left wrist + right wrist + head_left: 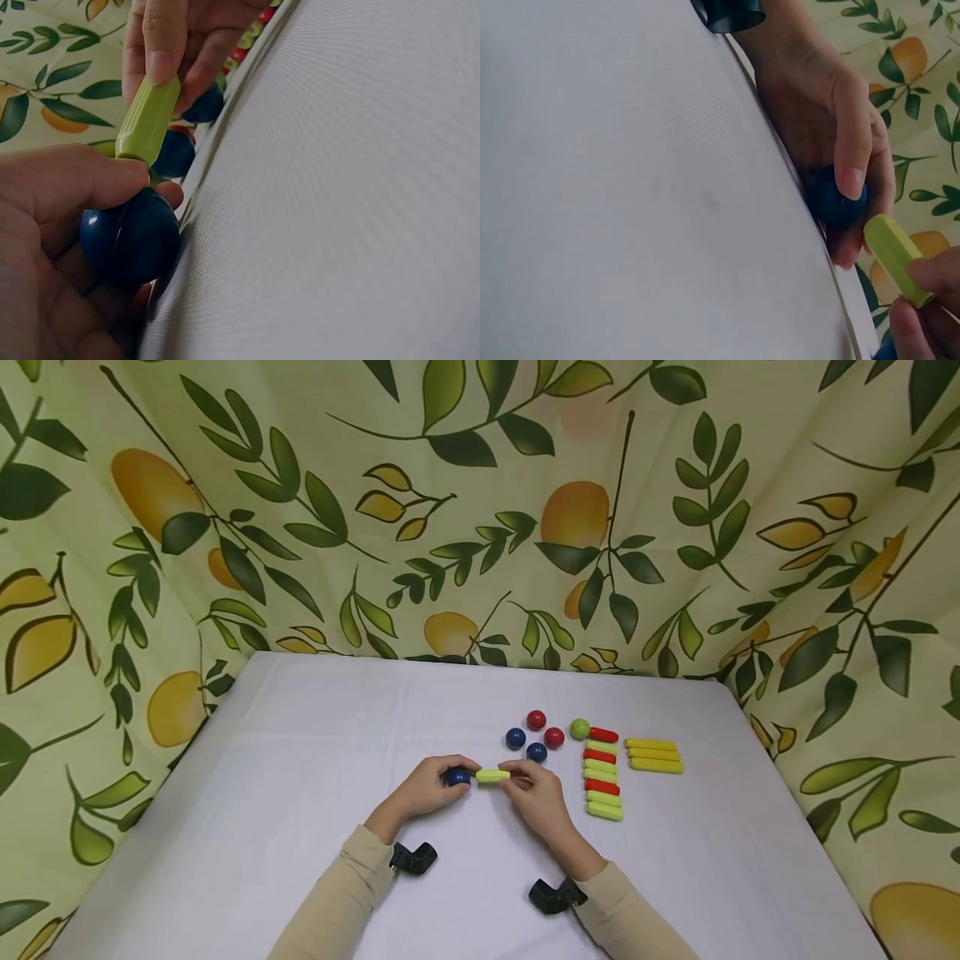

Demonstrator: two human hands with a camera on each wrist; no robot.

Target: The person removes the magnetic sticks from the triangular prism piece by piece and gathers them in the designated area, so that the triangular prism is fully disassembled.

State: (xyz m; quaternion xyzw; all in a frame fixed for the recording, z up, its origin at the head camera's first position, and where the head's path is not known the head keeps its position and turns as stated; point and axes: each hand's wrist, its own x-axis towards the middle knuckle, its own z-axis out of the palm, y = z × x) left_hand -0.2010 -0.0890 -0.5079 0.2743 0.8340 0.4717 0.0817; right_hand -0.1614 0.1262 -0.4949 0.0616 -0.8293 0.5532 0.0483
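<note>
My left hand (427,788) holds a shiny blue ball (458,777) between thumb and fingers, low over the middle of the table. Facing it, my right hand (538,793) pinches one end of a short light green ridged stick (492,776). The stick's free end points at the ball. In the right wrist view a small gap shows between the green stick (897,257) and the blue ball (837,198). From the left wrist, the stick's end appears right by my left thumb, above the ball (131,236); whether they touch there I cannot tell.
Beyond my hands lie two red balls (536,720) and two blue balls (515,738). To the right runs a column of red and green sticks (602,771), with a green ball (580,728) at its top. Several yellow sticks (654,756) lie farther right. A patterned curtain (480,527) hangs behind the table.
</note>
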